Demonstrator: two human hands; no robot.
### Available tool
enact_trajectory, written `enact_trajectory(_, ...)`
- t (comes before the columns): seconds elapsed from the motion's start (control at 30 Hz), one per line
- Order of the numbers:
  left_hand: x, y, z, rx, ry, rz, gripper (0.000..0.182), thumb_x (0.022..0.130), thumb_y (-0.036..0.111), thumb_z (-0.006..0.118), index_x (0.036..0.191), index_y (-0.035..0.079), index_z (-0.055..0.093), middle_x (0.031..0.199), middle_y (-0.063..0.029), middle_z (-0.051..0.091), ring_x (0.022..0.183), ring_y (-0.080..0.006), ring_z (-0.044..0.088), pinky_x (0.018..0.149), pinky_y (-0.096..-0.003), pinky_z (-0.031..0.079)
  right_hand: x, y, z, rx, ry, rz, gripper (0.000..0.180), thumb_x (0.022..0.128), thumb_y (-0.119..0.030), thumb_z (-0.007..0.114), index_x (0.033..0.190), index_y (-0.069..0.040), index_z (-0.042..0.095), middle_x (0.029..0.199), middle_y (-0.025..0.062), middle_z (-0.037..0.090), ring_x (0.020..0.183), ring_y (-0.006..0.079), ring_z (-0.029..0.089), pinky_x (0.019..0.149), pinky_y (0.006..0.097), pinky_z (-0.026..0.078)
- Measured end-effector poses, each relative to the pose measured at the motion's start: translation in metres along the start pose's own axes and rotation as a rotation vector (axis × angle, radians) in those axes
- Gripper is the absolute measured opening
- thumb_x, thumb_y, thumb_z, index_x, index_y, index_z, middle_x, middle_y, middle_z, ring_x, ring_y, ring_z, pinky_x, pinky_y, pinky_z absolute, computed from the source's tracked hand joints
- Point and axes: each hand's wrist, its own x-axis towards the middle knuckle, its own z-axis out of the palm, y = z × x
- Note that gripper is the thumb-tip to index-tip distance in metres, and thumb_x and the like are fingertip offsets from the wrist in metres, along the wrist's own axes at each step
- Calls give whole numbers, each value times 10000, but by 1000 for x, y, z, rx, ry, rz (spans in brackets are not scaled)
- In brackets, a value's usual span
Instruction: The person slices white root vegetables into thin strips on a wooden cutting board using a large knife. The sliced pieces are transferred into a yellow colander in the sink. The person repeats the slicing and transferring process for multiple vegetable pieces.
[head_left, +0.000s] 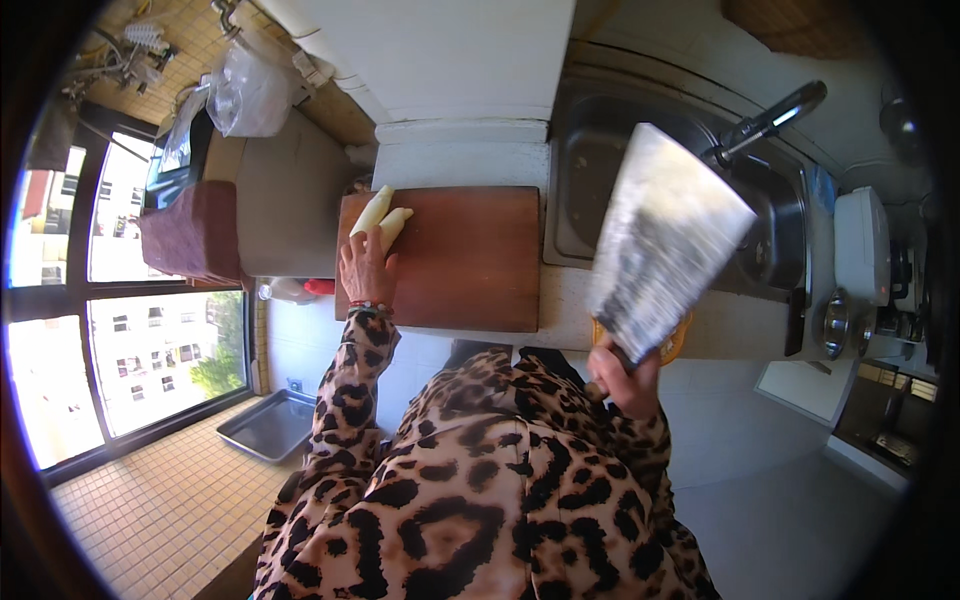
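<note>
Two pale, peeled vegetable pieces (373, 213), tapered at one end, lie side by side at the left of a reddish-brown wooden cutting board (472, 259). The fingers of my left hand (367, 270) rest on their lower ends; whether they grip is hard to tell. My right hand (626, 379) holds a broad cleaver (667, 232) by its handle, raised to the right of the board, in front of the sink's near edge. The blade is blurred. Part of an orange-yellow item (679, 341) shows behind the cleaver and my right hand.
A steel sink (585, 165) with a faucet (772, 120) stands right of the board. Farther right are a white appliance (862, 240) and a metal bowl (836, 322). Left of the board is a large box-like unit with a purple cloth (191, 232). A metal tray (270, 426) lies lower left.
</note>
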Motion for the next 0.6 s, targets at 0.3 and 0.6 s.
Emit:
enact_trajectory(0.3, -16, 1, 6, -560, -379, -74, 679, 792, 183, 679, 1400, 146, 380, 1103, -245, 578, 996, -425, 598, 813, -485, 515, 28, 48, 88, -128, 17, 288, 272, 923, -62, 569, 1190, -12, 561, 688, -56, 466, 588, 25, 433, 510, 228, 363)
enact_trajectory(0.6, -31, 23, 1, -483, -279, 292, 501, 791, 14, 592, 1253, 209, 603, 1166, -120, 532, 1057, -317, 554, 873, -397, 504, 44, 53, 88, -484, 13, 240, 472, 910, -108, 589, 1364, -14, 504, 798, 7, 566, 677, 61, 458, 634, 243, 438)
